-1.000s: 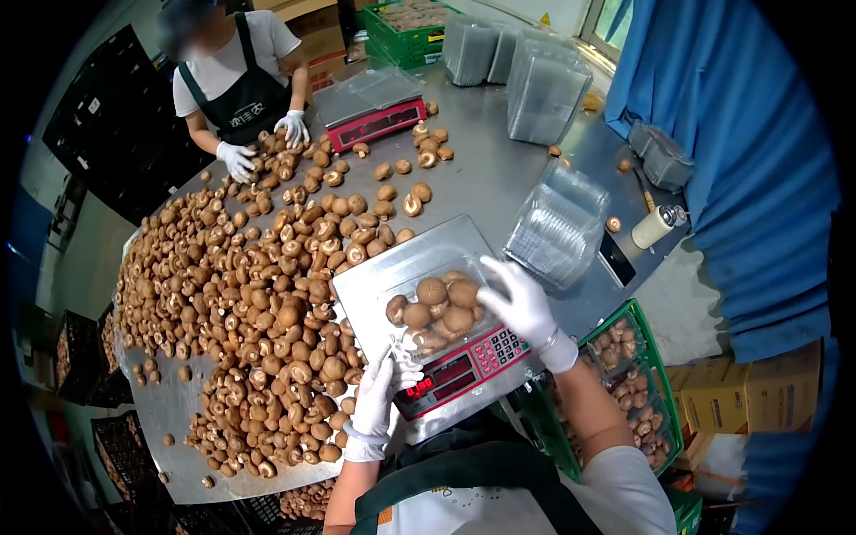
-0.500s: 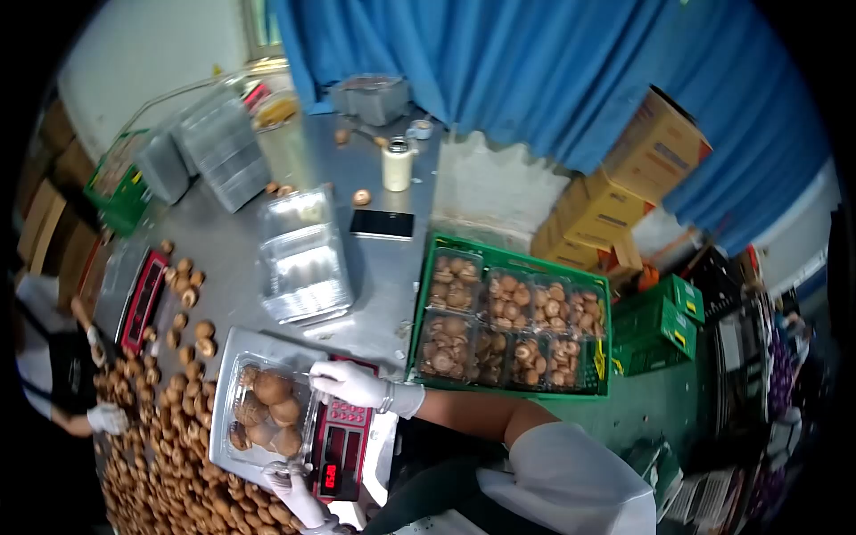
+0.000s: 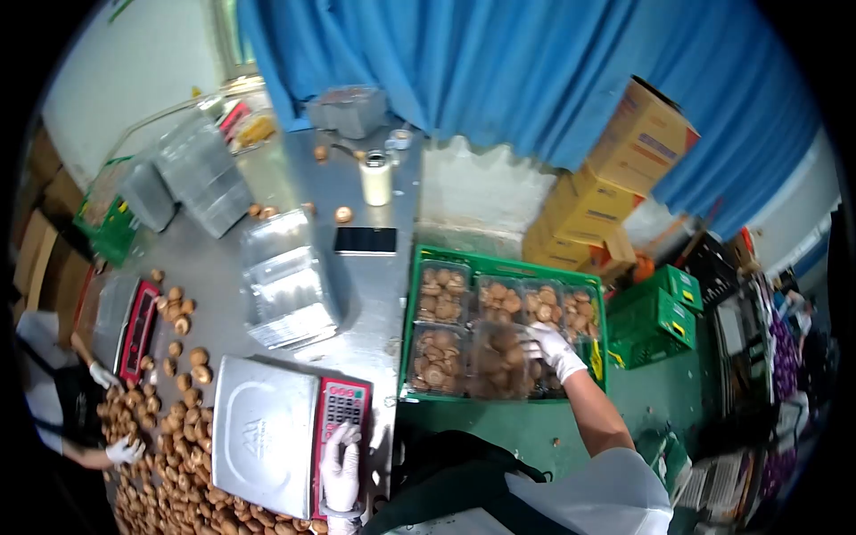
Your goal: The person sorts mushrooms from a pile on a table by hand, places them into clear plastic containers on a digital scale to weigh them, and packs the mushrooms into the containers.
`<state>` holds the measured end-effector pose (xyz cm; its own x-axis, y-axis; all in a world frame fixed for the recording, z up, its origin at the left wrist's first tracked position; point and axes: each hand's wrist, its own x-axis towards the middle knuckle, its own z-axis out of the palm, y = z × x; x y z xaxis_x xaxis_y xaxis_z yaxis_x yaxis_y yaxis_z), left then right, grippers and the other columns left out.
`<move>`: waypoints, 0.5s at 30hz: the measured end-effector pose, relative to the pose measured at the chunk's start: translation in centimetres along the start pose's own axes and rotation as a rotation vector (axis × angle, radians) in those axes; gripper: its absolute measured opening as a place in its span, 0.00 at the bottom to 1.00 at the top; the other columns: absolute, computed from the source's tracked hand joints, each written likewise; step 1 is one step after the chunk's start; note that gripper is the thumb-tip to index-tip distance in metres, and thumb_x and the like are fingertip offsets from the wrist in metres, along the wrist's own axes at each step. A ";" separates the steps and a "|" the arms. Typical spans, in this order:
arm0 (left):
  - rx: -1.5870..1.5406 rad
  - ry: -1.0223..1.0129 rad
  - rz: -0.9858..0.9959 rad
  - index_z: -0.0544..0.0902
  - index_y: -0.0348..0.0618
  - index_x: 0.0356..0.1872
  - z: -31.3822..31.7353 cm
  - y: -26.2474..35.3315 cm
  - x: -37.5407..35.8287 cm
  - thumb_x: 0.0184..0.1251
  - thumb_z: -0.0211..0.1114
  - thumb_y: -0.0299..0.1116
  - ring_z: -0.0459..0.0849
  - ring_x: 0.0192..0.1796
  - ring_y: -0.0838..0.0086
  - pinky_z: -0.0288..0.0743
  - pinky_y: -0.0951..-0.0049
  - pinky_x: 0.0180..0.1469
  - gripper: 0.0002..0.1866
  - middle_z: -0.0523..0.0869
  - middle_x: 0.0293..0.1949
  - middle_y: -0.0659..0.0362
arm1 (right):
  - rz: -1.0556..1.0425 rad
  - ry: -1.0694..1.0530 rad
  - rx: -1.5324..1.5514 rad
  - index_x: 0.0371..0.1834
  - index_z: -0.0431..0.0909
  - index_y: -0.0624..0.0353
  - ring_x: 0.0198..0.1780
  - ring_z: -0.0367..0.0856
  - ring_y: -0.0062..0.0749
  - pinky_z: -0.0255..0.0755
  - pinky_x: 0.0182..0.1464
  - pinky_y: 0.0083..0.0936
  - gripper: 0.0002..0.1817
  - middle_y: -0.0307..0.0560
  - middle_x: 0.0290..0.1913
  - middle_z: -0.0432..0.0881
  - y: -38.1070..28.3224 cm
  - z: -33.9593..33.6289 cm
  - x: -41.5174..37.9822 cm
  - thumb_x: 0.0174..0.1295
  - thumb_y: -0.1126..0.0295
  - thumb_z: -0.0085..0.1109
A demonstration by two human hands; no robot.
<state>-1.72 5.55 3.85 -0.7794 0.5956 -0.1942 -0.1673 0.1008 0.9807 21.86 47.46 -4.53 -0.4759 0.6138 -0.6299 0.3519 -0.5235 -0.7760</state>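
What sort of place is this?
Probably a mushroom packing room: loose mushrooms lie heaped beside a weighing scale, filled clear packs sit in a green crate, and stacked plastic containers stand nearby.

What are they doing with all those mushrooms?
The right hand has hold of a clear box of mushrooms at the green crate, where other filled boxes sit in rows. The picture is blurry there, so I can't tell whether the box is touching down. The left hand is by the buttons of the scale. Over beside a big pile of loose mushrooms, another person's gloved hand is at the edge of the pile.
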 end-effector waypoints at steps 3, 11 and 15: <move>0.028 0.002 0.016 0.73 0.34 0.59 0.0 0.4 -0.6 0.70 0.56 0.23 0.80 0.54 0.70 0.71 0.73 0.58 0.17 0.82 0.50 0.51 | -0.623 0.458 -0.740 0.42 0.79 0.56 0.44 0.81 0.32 0.75 0.45 0.28 0.08 0.47 0.46 0.82 0.8 0.4 5.7 0.63 0.68 0.57; 0.020 0.246 0.025 0.73 0.33 0.59 -1.2 -1.7 -4.9 0.69 0.56 0.26 0.81 0.55 0.71 0.71 0.73 0.60 0.18 0.83 0.52 0.52 | -1.496 -0.097 -0.924 0.50 0.77 0.60 0.57 0.73 0.52 0.66 0.61 0.39 0.18 0.54 0.52 0.78 -14.8 26.7 0.0 0.54 0.71 0.63; 0.095 0.503 0.045 0.74 0.39 0.60 -1.5 -3.5 -9.1 0.71 0.57 0.32 0.82 0.54 0.68 0.72 0.72 0.58 0.18 0.84 0.50 0.51 | -1.849 -0.240 -1.244 0.47 0.79 0.62 0.62 0.69 0.56 0.63 0.62 0.41 0.16 0.55 0.55 0.78 -13.8 36.2 2.3 0.58 0.66 0.59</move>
<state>5.08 -1.44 2.12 -0.9826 0.1461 -0.1150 -0.0896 0.1699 0.9814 -13.27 34.68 5.93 -0.8013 -0.2754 0.5311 -0.3307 0.9437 -0.0096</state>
